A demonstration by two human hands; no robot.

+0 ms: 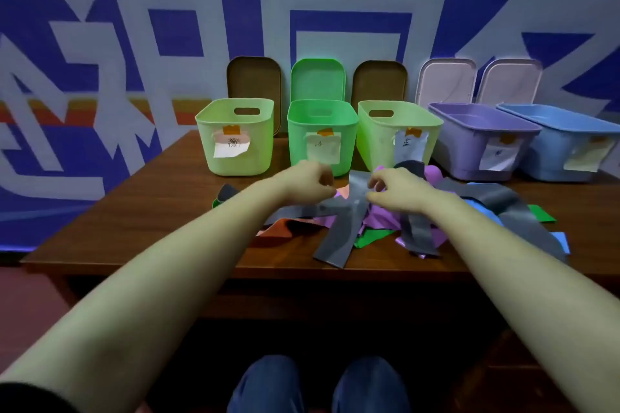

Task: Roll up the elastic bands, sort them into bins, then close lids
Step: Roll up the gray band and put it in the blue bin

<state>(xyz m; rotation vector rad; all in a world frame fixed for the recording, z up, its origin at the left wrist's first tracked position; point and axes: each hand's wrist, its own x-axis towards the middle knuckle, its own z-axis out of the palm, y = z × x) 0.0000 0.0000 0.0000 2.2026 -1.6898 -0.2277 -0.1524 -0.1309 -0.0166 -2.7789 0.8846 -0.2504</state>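
with left hand and right hand each pinching the grey band at its far end, rolling may drag the tangled pile off the table.

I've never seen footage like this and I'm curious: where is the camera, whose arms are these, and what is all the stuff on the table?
There is no machine here. A person wears a camera on the head, so this single picture looks down along their own bare arms. The left hand and right hand reach over a brown table. Both have curled fingers and appear to pinch the upper end of a grey band. It lies on a loose pile of flat bands in purple, green, orange and blue. Behind the pile stand five open bins with paper labels: three green bins, a purple bin and a blue bin. Their lids stand upright behind them, by the wall.
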